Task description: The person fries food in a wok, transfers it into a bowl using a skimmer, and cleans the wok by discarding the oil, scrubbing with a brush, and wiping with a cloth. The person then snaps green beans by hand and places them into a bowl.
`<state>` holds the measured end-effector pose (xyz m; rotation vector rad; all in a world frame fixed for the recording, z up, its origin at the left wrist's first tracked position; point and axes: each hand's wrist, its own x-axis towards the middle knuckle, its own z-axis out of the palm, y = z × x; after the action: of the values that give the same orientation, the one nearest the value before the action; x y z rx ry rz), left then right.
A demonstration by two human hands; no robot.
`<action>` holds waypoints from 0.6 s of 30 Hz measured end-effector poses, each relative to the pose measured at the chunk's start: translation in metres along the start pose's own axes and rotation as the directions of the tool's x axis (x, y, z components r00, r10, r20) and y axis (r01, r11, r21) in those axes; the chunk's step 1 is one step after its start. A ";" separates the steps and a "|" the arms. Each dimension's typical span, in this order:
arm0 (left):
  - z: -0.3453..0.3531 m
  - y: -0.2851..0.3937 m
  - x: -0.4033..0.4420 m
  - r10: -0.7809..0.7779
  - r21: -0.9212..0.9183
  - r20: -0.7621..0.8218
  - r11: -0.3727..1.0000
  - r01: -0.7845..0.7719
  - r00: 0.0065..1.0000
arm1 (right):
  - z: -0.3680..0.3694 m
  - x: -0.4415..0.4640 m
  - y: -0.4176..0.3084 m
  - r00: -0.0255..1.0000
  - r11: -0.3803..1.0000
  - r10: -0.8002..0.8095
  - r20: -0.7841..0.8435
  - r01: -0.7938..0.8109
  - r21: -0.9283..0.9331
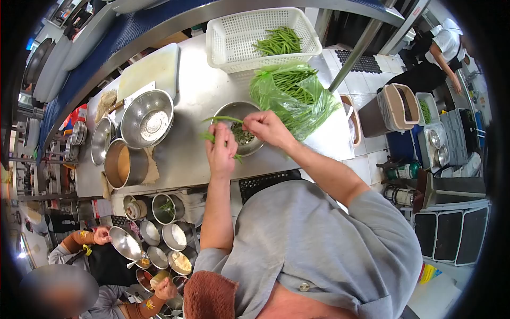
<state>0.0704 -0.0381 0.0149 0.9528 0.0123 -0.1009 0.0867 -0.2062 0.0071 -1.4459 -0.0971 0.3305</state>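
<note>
Above a metal bowl (234, 110) on the steel table, my left hand (222, 150) is closed around several green beans (208, 136), their ends poking out on both sides. The fingers of my right hand (267, 129) pinch the tip of a green bean (226, 118) that stretches across to the left hand. Small green bits (243, 133) lie in the bowl, partly hidden by my hands. Behind my right hand, a green plastic bag (313, 109) full of green beans lies open. Farther back, a white perforated basket (228, 45) has a pile of beans at its right side.
On the left stand a metal colander (147, 119), a deep pot (126, 164) and a cutting board (149, 74). A co-worker (114, 271) handles pans beside several food containers at lower left. Another person (443, 50) is at upper right, near a bin (398, 109).
</note>
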 end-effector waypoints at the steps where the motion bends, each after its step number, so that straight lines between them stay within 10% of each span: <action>1: 0.002 0.002 0.002 0.000 -0.004 0.009 1.000 0.000 1.000 | -0.001 0.000 -0.004 1.000 1.000 -0.004 -0.007 0.004 -0.005; 7: 0.007 0.004 0.012 -0.047 0.012 -0.245 0.999 0.051 0.968 | 0.015 0.018 -0.013 0.832 0.720 -0.540 0.123 0.533 -0.445; 11: -0.006 0.003 0.013 -0.126 0.136 -0.205 0.978 0.155 0.971 | 0.013 0.019 -0.009 0.782 0.569 -0.535 0.320 0.614 -0.547; 17: -0.034 -0.007 0.019 -0.193 0.276 -0.173 0.932 0.236 0.966 | 0.012 0.052 0.030 0.846 0.797 -0.448 0.288 0.524 -0.300; 18: -0.035 -0.010 0.017 -0.183 0.243 -0.138 0.946 0.212 0.973 | 0.006 0.051 0.025 0.964 0.979 -0.042 0.262 0.092 -0.184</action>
<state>0.0877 -0.0171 -0.0144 1.2152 0.2057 -0.2381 0.1298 -0.1843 -0.0240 -1.5834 -0.3982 0.4618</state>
